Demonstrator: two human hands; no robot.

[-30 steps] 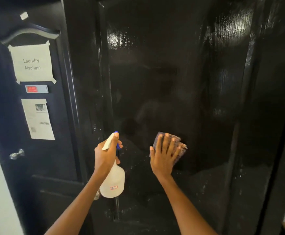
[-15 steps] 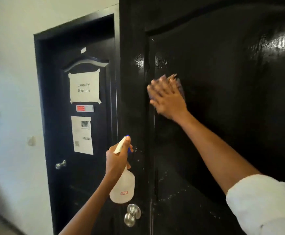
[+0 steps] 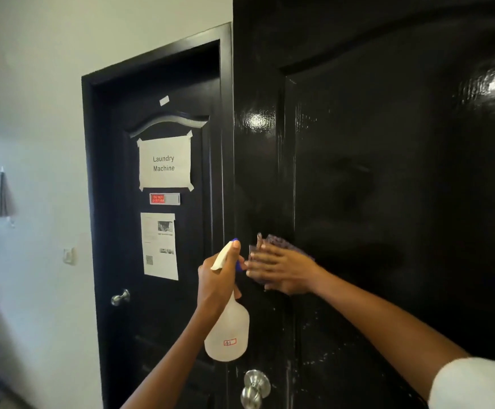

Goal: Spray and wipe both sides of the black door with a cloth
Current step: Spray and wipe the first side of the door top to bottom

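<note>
A white wall [image 3: 34, 84] fills the side toward 9 o'clock, with a pale switch [image 3: 68, 255] and a grey cloth-like item [image 3: 0, 196] hanging on it, too blurred to identify. Set in the wall is a second dark door [image 3: 158, 305] carrying a taped "Laundry Machine" sign [image 3: 165, 163], a red-and-grey slider plate [image 3: 164, 198], a printed sheet [image 3: 160, 246] and a metal knob [image 3: 120, 297].

The black door [image 3: 388, 172] takes up the whole side from 12 to 4 o'clock; it is glossy, with bright reflections near 1 o'clock and white flecks of spray on its lower panel toward 5 o'clock. Its silver knob [image 3: 255, 386] sits at 6 o'clock.

Just below centre, the right hand [image 3: 281, 268] lies flat against the black door, fingers extended and pointing toward 9 o'clock, pressing a purple cloth [image 3: 284, 246] to the surface near the door's edge stile. The cloth shows above and beyond the fingers; the hand is slightly motion-blurred. A white sleeve [image 3: 476, 385] shows at 5 o'clock.

Just beside it, toward 9 o'clock, the left hand [image 3: 216, 278] grips the neck of a translucent spray bottle [image 3: 227, 335], fingers curled round it with one finger up along the white trigger head, which has a blue nozzle tip. The bottle hangs upright below the hand, bearing a small red-bordered label, in front of the black door's edge and above its knob. The two hands nearly touch.
</note>
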